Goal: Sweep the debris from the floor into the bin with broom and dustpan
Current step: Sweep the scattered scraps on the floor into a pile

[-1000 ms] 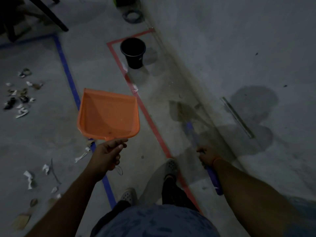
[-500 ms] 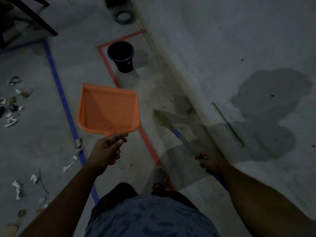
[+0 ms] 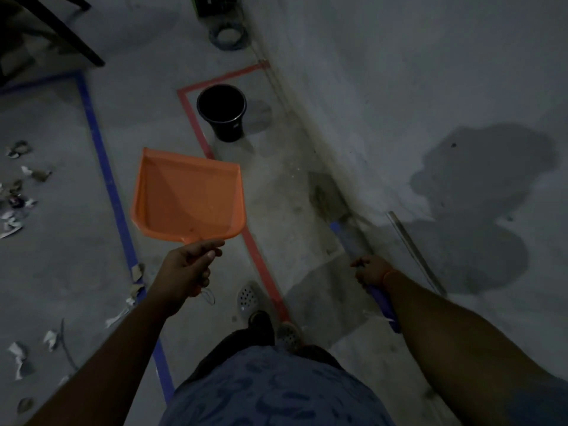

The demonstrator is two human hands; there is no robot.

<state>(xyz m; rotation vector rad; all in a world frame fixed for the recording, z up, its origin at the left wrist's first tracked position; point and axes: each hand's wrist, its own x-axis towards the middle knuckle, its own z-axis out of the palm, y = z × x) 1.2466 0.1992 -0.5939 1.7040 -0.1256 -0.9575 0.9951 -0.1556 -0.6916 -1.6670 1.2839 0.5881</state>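
Observation:
My left hand (image 3: 187,270) grips the handle of an orange dustpan (image 3: 187,199), held level in the air with nothing visible in its pan. A black bin (image 3: 222,113) stands on the floor beyond it, inside a red tape outline (image 3: 261,265). My right hand (image 3: 370,270) holds the blue handle of a broom (image 3: 349,238); its dark head (image 3: 322,195) lies low against the base of the wall. Scraps of paper debris (image 3: 15,195) are scattered on the floor at far left, with more debris (image 3: 21,355) at lower left.
A blue tape line (image 3: 106,179) borders the debris area. The grey wall (image 3: 430,103) rises on the right, with a thin strip (image 3: 415,250) on it. A dark furniture leg (image 3: 64,32) crosses the top left. A ring-shaped object (image 3: 229,36) lies beyond the bin. My feet (image 3: 264,315) straddle the red tape.
The view swung left and back; bin and tape sit about where they were. The broom head moved out to the left, then back against the wall base. The dustpan stays held level.

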